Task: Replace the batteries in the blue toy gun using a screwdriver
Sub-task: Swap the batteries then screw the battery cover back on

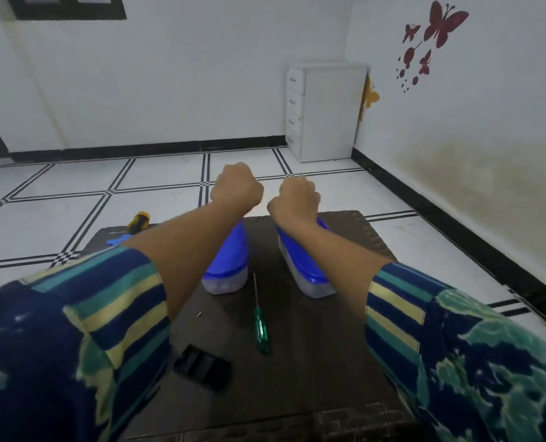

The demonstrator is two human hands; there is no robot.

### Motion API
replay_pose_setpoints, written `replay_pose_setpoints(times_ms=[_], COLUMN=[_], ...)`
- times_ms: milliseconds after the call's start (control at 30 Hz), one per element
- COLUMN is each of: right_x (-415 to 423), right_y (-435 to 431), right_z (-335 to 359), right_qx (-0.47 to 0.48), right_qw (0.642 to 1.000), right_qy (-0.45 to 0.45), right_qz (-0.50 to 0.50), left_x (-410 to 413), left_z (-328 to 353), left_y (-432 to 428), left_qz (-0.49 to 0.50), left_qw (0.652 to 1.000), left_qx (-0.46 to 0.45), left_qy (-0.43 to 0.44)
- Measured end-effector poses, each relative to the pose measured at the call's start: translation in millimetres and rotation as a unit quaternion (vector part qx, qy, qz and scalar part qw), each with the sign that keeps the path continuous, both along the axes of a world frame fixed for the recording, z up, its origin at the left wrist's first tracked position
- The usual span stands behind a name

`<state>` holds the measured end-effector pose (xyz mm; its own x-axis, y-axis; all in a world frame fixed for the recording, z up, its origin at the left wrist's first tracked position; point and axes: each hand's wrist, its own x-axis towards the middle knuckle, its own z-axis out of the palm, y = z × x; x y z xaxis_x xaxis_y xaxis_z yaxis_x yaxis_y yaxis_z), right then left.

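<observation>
A black cover point(203, 367) lies nearest on the dark table point(329, 362), then a green screwdriver point(261, 327) and tiny screw point(199, 313). Two blue-lidded tubs point(230, 266) sit beyond. Both hands — left point(237, 186), right point(297, 196) — are fisted, contents unseen. A blue gun piece point(116, 240) peeks out at far left.
</observation>
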<state>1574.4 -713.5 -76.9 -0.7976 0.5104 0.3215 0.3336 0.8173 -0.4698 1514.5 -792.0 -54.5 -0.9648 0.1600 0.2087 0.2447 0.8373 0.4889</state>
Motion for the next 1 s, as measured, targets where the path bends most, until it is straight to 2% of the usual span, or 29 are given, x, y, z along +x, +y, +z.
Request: replay_pose_setpoints(times_ms=[100,167,300,467,633,800,1000], right_x=[-20.8,-34.1,-54.6,-71.5,-73.8,-61.9,-63.1], right_y=[-30.9,-46.7,-61.2,-63.2,-63.1,-65.1,-69.2], right_z=[-12.5,-19.6,-31.1,-39.9,-43.4,-40.1,-41.7], right_qx=[-0.119,-0.167,-0.2,-0.223,-0.168,-0.065,-0.036], right_qw=[0.99,0.983,0.979,0.974,0.985,0.996,0.996], right_qy=[0.025,0.013,-0.039,-0.028,-0.011,0.027,0.063], right_qz=[0.072,0.071,0.032,0.014,0.022,0.053,0.057], left_x=[-20.5,-29.7,-39.0,-35.6,-41.0,-38.9,-34.0], left_z=[-10.0,-27.5,-54.8,-68.6,-76.0,-74.0,-72.6], left_y=[-40.3,-60.9,-78.0,-75.0,-77.7,-76.7,-76.6], left_qz=[0.012,-0.009,-0.021,-0.025,-0.027,-0.034,-0.032], left_qw=[1.0,0.999,0.999,0.999,0.994,0.992,0.986], left_qx=[-0.016,-0.033,0.026,0.045,0.108,0.118,0.151], left_qy=[-0.017,-0.031,-0.042,0.016,0.014,0.031,0.056])
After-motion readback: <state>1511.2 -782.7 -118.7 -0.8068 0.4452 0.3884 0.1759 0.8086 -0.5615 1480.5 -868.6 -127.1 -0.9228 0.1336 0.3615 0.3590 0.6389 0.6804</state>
